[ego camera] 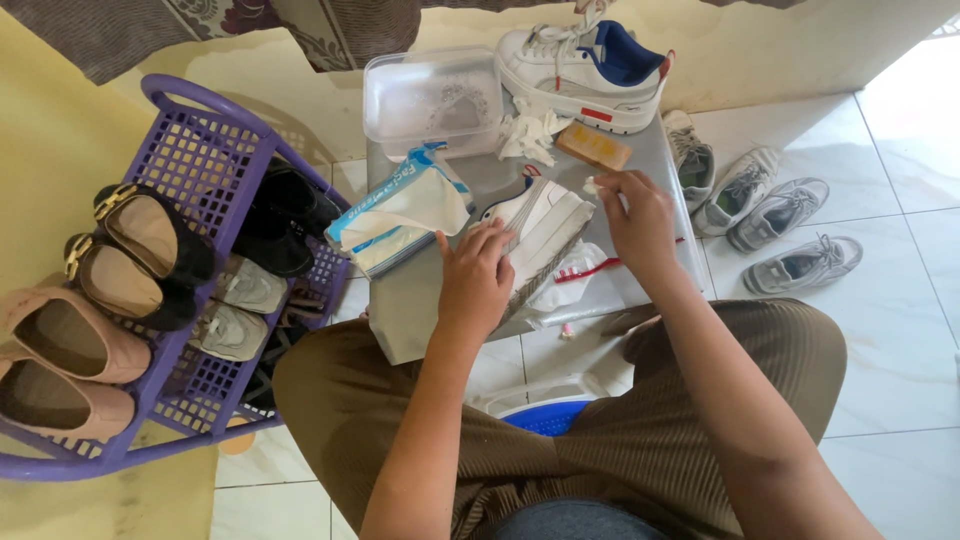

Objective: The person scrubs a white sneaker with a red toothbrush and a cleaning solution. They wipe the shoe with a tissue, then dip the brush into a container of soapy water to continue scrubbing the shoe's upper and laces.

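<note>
Sneaker, white, lies on its side in the middle of the grey surface, sole turned toward the person. The left hand rests flat on it, fingers spread and pressing it down. The right hand hovers just above the shoe's far edge, fingertips pinching a small white wad. A packet of wipes lies just left of the shoe, a clear plastic tub and a second white sneaker behind it. Beside the surface stands a purple rack of shoes.
</note>
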